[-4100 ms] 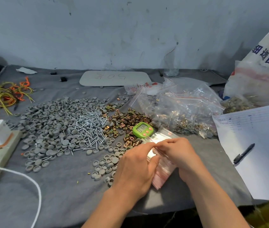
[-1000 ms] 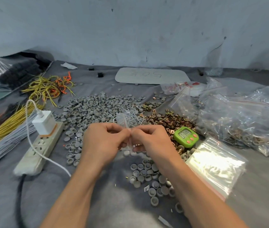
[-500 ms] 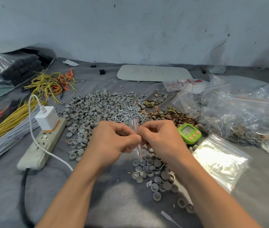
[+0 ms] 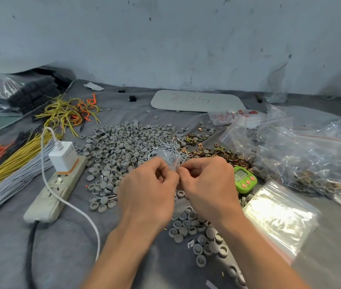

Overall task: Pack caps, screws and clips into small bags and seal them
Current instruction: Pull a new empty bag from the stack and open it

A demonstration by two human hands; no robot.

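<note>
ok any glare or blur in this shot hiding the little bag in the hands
Head view: glare whites out the stack of empty bags at right; the small bag pinched between left hand and right hand is soft and see-through, contents unreadable; light is even, with faint shadows under the hands.

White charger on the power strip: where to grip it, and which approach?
Probably pinch the white charger across its two flat side faces, low on the body, coming straight down from above. It stands upright in the power strip, so it pulls out upward. Its cable leaves the top, so keep fingers clear of that.
</note>
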